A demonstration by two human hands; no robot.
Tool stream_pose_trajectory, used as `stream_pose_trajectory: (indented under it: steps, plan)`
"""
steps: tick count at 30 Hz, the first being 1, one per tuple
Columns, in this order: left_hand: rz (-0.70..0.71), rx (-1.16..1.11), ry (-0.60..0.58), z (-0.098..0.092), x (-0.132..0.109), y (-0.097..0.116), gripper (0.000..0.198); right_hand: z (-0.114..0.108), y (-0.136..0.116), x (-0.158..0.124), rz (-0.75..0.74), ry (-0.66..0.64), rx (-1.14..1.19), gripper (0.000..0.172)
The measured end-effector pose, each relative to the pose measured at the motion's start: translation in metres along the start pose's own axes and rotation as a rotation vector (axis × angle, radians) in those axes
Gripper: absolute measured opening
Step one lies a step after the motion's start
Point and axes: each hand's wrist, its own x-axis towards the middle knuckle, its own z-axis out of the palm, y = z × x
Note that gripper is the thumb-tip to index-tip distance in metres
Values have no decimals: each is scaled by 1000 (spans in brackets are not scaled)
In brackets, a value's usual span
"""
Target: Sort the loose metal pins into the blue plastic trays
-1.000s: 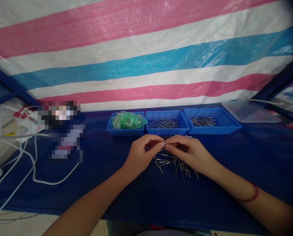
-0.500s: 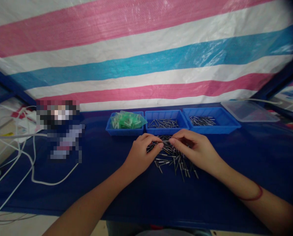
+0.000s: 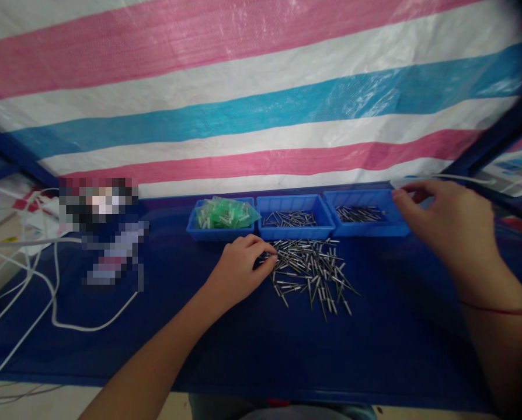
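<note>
Presumably a reach is in hand: the right hand (image 3: 451,224) is held over the far right tray (image 3: 370,230), its grip unclear. Left hand (image 3: 239,265) fingertips are narrowed at the nearer piled pins (image 3: 307,272), any hold uncertain; careful rim clearance is called for.

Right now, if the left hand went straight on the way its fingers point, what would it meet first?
Probably the metal pins heaped beside the left hand; depth is unclear, so they may already touch.

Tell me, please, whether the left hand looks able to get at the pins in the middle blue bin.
Probably yes: the left hand is near the middle blue bin, nothing seems to cover the pins, and the right hand is apart, to the right.
</note>
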Motion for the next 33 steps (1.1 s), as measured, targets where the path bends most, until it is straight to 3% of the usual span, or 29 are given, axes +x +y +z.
stream_pose_trajectory:
  steps: [5,10,15,20,26,30,33]
  plan:
    - [11,124,-104,-3,-2,-4,21,-2,-20,-9,-121,21,184,21]
    - [14,148,-186,-4,-2,-5,29,-2,-49,-25,-283,-44,363,14]
    - [49,88,-198,-1,-1,-7,21,2,-72,-43,-460,-168,510,13]
    - [50,45,-153,2,1,-11,18,5,-84,-55,-551,-298,556,14]
    - [58,-88,-40,1,4,-9,16,10,-91,-65,-558,-408,625,14]
    - [-35,-281,108,2,5,3,12,10,-98,-74,-512,-475,736,13]
    - [-118,-481,138,6,4,12,15,9,-104,-79,-480,-536,825,14]
